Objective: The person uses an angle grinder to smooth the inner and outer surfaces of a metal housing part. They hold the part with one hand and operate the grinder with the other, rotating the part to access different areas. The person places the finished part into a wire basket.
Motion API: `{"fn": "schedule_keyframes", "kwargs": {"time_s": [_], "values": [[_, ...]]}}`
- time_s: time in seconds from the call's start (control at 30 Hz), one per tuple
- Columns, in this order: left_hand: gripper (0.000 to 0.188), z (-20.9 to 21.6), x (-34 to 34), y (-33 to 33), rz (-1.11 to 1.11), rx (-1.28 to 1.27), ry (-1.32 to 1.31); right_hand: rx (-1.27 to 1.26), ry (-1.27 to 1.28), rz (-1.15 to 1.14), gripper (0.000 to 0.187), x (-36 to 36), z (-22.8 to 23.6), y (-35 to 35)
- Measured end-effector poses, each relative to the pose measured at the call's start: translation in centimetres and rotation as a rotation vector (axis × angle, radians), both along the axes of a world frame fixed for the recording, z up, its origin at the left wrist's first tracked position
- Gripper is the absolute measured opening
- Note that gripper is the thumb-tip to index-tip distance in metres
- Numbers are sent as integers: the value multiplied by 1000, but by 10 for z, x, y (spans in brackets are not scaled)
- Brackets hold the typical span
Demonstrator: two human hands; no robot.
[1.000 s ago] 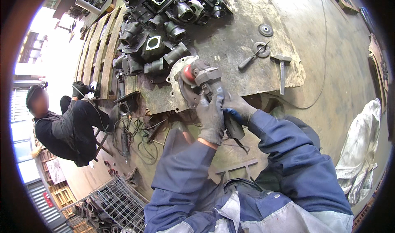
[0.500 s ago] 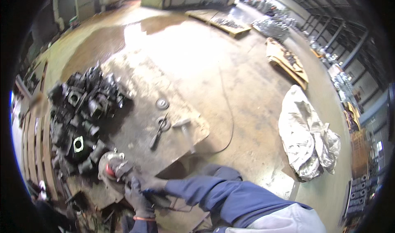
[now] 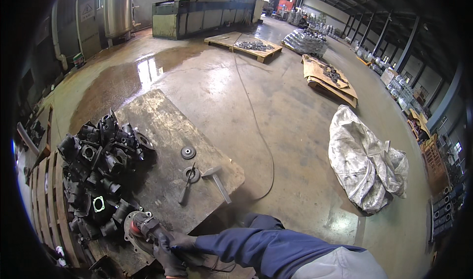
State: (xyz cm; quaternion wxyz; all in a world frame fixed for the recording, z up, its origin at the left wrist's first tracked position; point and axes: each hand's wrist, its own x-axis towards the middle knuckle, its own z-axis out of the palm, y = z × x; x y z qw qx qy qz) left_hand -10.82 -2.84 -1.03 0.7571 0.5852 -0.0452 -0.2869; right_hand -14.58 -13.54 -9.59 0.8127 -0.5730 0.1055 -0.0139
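Both my hands wear dark gloves and are closed around an angle grinder (image 3: pixel 152 231) at the bottom left. My left hand (image 3: pixel 168 260) wraps its body from the near side. Reaching in from the right in a blue sleeve, my right hand (image 3: pixel 182 241) grips its rear part. The grinder's reddish head rests at the face of a round grey metal flange (image 3: pixel 129 235), which lies near the table's edge; exact contact is hidden. A dark heap of cast metal housings (image 3: pixel 106 168) sits just beyond and left of the flange.
On the metal-topped table (image 3: pixel 162 131) lie two discs (image 3: pixel 187 152), a dark-handled tool (image 3: pixel 183 195) and a hammer (image 3: pixel 220 185). A cable (image 3: pixel 256 106) crosses the floor. A white sack (image 3: pixel 359 160) stands right, pallets (image 3: pixel 266 56) farther off, and a slatted wooden pallet (image 3: pixel 44 200) left.
My view has tilted and shifted, and the glare on the floor has faded. Both hands remain on the grinder, which stays at the flange.
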Motion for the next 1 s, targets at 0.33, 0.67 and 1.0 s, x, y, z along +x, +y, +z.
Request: {"fn": "schedule_keyframes", "kwargs": {"time_s": [0.33, 0.67, 1.0], "values": [[32, 20, 6, 2, -63, 112, 192, 68, 67, -16, 61, -25, 66, -2], [42, 6, -9, -8, -135, 244, 178, 283, 193, -262, 25, -45, 69, 9], [40, 4, -9, -2, -23, 159, 19, 154, 142, -128, 35, -32, 55, 5]]}}
